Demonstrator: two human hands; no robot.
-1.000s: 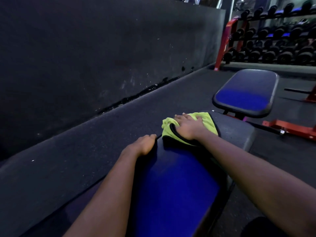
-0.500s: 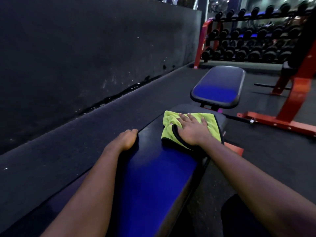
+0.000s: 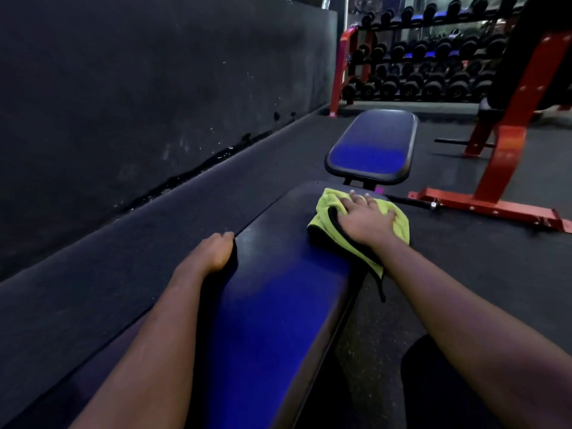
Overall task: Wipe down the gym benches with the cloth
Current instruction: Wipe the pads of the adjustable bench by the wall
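A dark, scuffed wall (image 3: pixel 139 88) runs along the left, and a ragged black seam (image 3: pixel 201 171) shows where its foot meets the dark rubber floor (image 3: pixel 501 274), which is flecked with pale specks. At the far end stands a dumbbell rack (image 3: pixel 340 72) with red uprights, its tiers filled with rows of black dumbbells (image 3: pixel 433 85) under dim, bluish light. To the right, a red steel frame (image 3: pixel 510 134) slants up from a long red base rail (image 3: pixel 489 209) lying flat on the floor, with a thin black bar (image 3: pixel 452 140) low beside it.
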